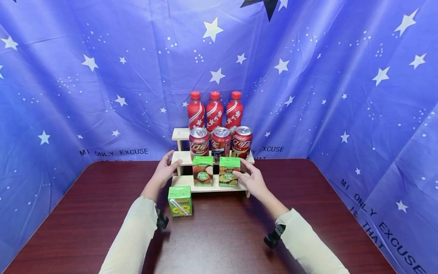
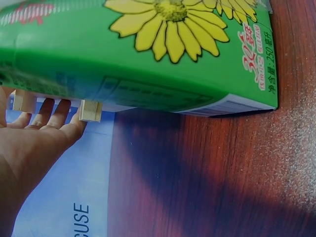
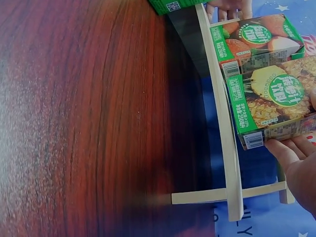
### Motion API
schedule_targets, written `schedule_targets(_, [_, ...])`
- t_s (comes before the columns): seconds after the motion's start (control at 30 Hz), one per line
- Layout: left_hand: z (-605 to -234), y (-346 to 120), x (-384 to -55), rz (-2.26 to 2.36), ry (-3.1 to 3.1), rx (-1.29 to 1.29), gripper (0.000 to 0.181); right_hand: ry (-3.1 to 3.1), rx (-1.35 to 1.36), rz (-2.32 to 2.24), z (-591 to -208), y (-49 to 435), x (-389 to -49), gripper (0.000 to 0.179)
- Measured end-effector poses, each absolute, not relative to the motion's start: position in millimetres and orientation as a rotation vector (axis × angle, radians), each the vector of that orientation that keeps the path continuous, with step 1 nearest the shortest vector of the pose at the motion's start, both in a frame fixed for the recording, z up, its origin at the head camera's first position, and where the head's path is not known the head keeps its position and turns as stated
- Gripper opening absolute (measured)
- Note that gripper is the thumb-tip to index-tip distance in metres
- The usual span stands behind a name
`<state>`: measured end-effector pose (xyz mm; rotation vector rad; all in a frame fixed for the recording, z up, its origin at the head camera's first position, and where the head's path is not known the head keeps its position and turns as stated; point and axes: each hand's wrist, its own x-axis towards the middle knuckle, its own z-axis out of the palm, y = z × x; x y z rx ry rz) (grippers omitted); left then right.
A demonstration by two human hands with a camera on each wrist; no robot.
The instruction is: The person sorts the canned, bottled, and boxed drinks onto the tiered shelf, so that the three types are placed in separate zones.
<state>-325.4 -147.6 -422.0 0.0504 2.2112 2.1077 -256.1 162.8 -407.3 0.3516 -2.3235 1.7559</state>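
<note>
A three-tier wooden stand (image 1: 184,180) stands at the back of the table. My left hand (image 1: 165,168) holds the left end of its middle tier, with the thumb in front. My right hand (image 1: 254,180) grips the right side of a pineapple juice carton (image 1: 229,177) on the lowest tier, thumb on its front. Just left of that carton stands a lychee-pictured juice carton (image 1: 203,177). A green drink carton with yellow flowers and a straw (image 1: 180,203) stands on the table before the stand's left end; it fills much of the left wrist view, partly covering my left hand (image 2: 42,133).
Three red soda cans (image 1: 221,142) line the middle tier. Behind them, three red bottles (image 1: 215,110) stand on the top tier. A blue star-patterned curtain (image 1: 137,76) hangs around the dark red wooden table (image 1: 219,236).
</note>
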Motion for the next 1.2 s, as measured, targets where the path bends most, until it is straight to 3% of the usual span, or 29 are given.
schedule_targets(1.2, [-424.0, -148.4, -326.4, 2.097, 2.215, 0.061, 0.07, -2.423, 0.259, 1.736, -406.5, 152.5, -265.5, 0.057])
